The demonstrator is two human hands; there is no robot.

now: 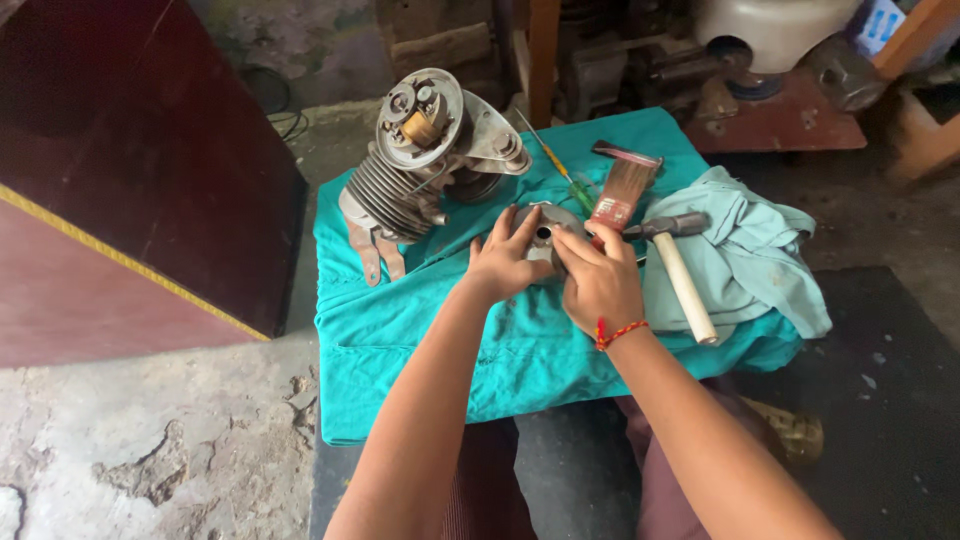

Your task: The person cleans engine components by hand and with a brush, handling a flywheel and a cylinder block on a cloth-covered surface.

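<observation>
Both hands meet over a round grey metal disc (pixel 545 232) with a centre hole: the left hand (pixel 503 262) cups its near edge, the right hand (pixel 598 278) presses fingers on its face, steadying it flat on the teal cloth (pixel 430 330) covering the tabletop. Just right lie a paintbrush (pixel 622 190), hammer (pixel 680 270) and pale rag (pixel 745 250); beyond the left hand, a finned engine cylinder (pixel 415 170) and screwdriver (pixel 548 152). Cracked concrete floor (pixel 150 450) surrounds.

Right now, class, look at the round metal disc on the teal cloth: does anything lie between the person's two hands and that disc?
Nothing visible does. The left hand and right hand both rest directly on the metal disc. The brush and hammer lie beside it, to the right, not in between.
</observation>
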